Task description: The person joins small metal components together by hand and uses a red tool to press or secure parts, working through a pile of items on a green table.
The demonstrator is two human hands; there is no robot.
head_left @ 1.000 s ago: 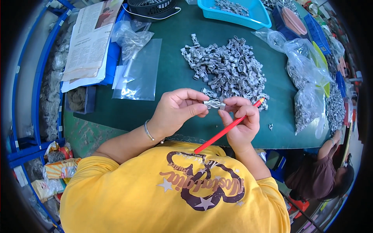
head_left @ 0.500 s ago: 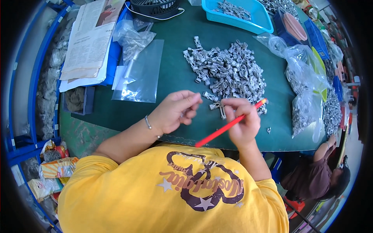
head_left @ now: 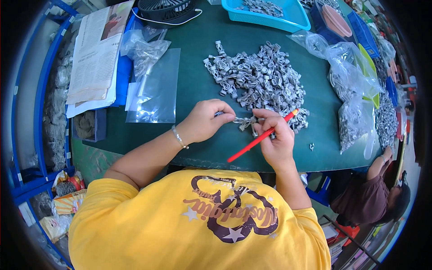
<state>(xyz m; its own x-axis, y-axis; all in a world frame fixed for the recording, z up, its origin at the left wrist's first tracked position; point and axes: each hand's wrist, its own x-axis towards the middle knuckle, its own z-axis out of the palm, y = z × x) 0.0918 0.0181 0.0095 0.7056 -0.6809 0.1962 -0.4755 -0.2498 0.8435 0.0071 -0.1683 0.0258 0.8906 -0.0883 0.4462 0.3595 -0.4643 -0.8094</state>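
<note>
Head view: looking down on the green table (head_left: 193,67); both hands are working near its front edge.
Left hand (head_left: 204,119): thumb and forefinger are arching toward each other beside a twisted grey part (head_left: 243,121); too small and cluttered there, so cannot tell if they are pinching it.
Right hand (head_left: 278,141): fingers are folding round a red stick (head_left: 256,146), gripping it at a slant, yellowish end up and to the right; thumb and forefinger are pointing toward the same grey part.
Grey part: lying or being held between the two hands, just in front of the pile.
Pile (head_left: 265,74): heaping up loosely beyond the hands, more grey parts of the same look.
Stray piece (head_left: 312,146): lying alone, right of the right hand.
Filled bags (head_left: 353,121): slumping along the right side, clear plastic.
Turquoise basket (head_left: 270,22): standing at the far side, holding more grey pieces.
Flat bag (head_left: 157,101): lying left of the pile, near the newspaper (head_left: 94,58).
Co-worker (head_left: 364,200): sitting at far right, wearing a dark top.
</note>
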